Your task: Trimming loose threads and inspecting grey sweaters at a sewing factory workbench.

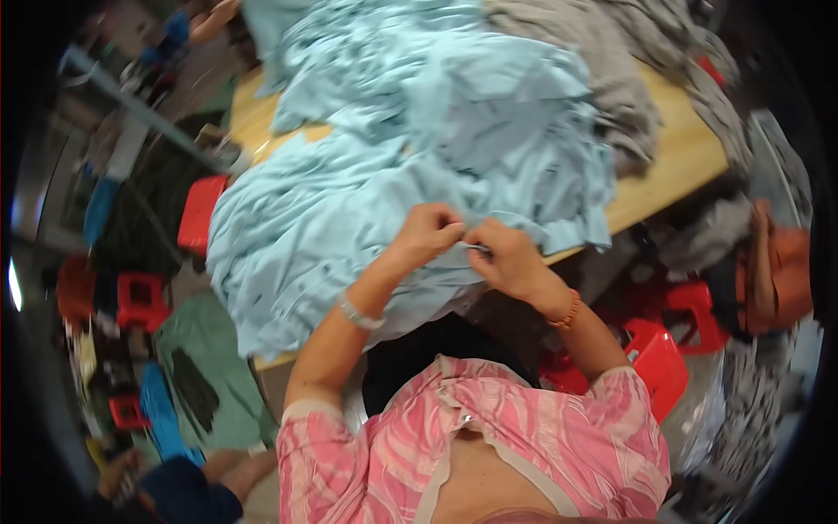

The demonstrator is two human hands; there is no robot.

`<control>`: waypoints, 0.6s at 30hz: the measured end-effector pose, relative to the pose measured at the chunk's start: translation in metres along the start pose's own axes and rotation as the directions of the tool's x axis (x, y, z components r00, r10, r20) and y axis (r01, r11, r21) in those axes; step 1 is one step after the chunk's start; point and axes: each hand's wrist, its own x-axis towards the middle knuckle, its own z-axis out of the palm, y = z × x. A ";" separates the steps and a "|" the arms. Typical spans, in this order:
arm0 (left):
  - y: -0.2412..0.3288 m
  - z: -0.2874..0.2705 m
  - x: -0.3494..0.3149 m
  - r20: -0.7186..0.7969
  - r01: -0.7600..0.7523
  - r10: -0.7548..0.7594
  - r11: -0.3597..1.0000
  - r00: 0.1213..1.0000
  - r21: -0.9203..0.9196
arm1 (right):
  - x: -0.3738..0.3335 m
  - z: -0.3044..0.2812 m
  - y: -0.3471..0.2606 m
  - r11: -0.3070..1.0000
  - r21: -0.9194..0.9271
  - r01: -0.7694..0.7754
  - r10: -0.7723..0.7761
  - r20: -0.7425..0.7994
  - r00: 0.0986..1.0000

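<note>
A large heap of light blue cloth (305, 218), loose and wrinkled, covers most of a yellow wooden table (676, 153) and hangs over its near edge. At that edge my left hand (426, 234) is closed, its thumb and fingers pinching a bit of the blue cloth. Close against it, my right hand (511, 258) is curled with the fingertips together. A small dark, shiny bit shows at its fingers, too blurred to name. The fingertips of both hands nearly meet above the cloth.
Grey-brown cloth (611, 79) lies at the table's far right. Red plastic stools (655, 362) stand at right, more at left, one red stool (202, 214) beside the table. Another person's arm (772, 266) is at right. Green cloth (209, 371) is spread at lower left.
</note>
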 end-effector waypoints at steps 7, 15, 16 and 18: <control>0.011 -0.016 -0.025 0.050 0.165 -0.157 0.930 0.986 -0.327 | 0.007 0.019 -0.005 0.999 -0.035 0.032 -0.036 -0.108 0.993; 0.012 -0.033 -0.050 -0.033 0.207 -0.249 0.864 0.968 -0.459 | 0.017 0.042 -0.022 0.992 0.104 0.072 -0.053 -0.183 0.982; 0.014 -0.033 -0.054 -0.084 0.204 -0.270 0.866 0.959 -0.456 | 0.019 0.042 -0.021 0.996 0.048 0.078 -0.070 -0.142 0.987; 0.014 -0.032 -0.056 -0.039 0.252 -0.293 0.876 0.955 -0.411 | 0.019 0.043 -0.017 0.992 0.015 0.123 -0.120 -0.121 0.985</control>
